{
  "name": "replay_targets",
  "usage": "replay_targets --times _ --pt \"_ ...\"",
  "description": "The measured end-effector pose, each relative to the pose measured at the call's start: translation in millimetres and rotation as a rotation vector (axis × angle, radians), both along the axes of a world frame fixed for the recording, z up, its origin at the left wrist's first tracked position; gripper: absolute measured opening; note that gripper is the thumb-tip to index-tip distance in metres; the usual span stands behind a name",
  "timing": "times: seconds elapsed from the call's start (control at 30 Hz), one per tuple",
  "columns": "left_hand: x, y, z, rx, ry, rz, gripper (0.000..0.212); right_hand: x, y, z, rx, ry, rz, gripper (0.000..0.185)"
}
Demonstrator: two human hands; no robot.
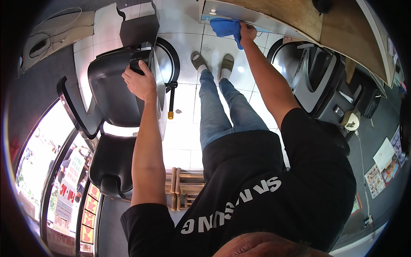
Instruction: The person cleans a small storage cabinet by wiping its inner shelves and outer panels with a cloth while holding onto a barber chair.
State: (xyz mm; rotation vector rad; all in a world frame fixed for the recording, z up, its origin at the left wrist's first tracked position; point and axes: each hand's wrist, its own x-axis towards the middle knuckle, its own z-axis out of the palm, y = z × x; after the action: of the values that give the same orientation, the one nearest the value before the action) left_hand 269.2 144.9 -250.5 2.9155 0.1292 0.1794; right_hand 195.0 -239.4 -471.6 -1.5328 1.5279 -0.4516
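My left hand (140, 81) rests on the black padded armrest (141, 61) of a barber chair, its fingers curled over the pad. The chair's black seat (114, 85) lies just beside that hand. At the top, my right hand (248, 33) grips a blue cloth (224, 27), whose loose part spreads left of the fingers and hangs below them. The cloth is at the front of a cabinet with a white knob (212, 12); whether it touches the surface cannot be told.
A black lever with a yellow tip (170, 115) sticks out from the chair's side. Another black barber chair (316, 80) stands at the right, below a wooden counter (289, 16). Bamboo furniture (186, 186) is behind me, and glass doors (48, 138) are at the left.
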Motion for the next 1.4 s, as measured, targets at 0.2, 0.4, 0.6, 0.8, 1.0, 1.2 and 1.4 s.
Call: replay_targets --times 0.2,0.4,0.6,0.8,1.0,1.2,1.4 --pt "0.9 -0.5 -1.9 0.01 -0.018 -0.011 0.051 -23.3 -29.5 1.4 0.013 0.009 0.012 0.032" --pt "0.0 -1.1 -1.5 0.008 -0.009 -0.002 0.05 -44.8 -61.0 0.1 0.076 -0.086 -0.043 0.03" --pt "0.6 -0.2 -1.6 0.006 -0.005 -0.003 0.05 -77.1 -100.3 9.0 0.153 0.002 -0.235 0.04" --pt "1.1 -0.4 -0.3 0.001 -0.004 0.001 0.05 -124.3 -143.3 25.1 0.253 0.18 -0.333 0.048" --pt "1.1 -1.9 -1.1 0.013 -0.013 -0.005 0.05 -153.3 -132.1 15.3 0.407 -0.035 -0.423 0.05" --pt "1.5 -1.6 -0.7 0.016 -0.003 -0.006 0.052 -110.4 -103.4 25.8 0.373 -0.22 -0.46 0.037" --pt "1.3 -2.3 2.3 -0.002 0.032 0.006 0.054 -42.7 -68.8 19.7 0.188 -0.469 -0.753 0.027"
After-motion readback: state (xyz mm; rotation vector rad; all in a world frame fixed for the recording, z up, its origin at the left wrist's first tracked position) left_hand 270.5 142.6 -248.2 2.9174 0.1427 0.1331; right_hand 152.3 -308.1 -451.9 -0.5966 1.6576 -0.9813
